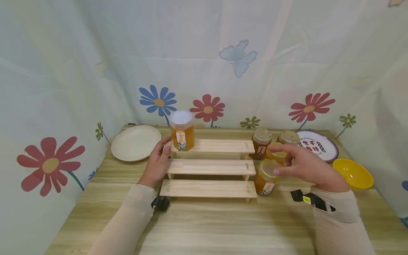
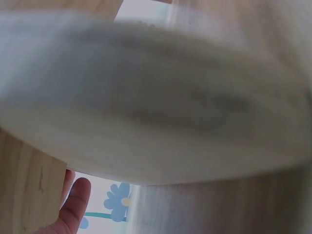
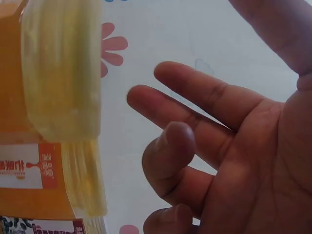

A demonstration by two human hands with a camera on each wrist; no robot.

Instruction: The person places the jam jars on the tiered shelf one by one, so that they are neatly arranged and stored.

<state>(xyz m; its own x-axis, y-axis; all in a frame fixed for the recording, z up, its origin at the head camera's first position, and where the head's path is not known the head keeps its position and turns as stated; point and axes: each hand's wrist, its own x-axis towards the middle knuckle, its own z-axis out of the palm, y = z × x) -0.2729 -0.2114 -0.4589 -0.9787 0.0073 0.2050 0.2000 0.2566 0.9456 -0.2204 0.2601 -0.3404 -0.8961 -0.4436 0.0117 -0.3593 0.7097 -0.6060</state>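
Found right hand released near the yellow-lidded, amber, hexagonal plastic jar right of the pale wooden three-step rack, left hand relaxed by the white-lidded, amber, hexagonal plastic jar atop it.

Pale, flower-printed sheeting beyond left hand and right hand; large red flower left of left hand. Wood-grain counter beneath both. Lighting soft.
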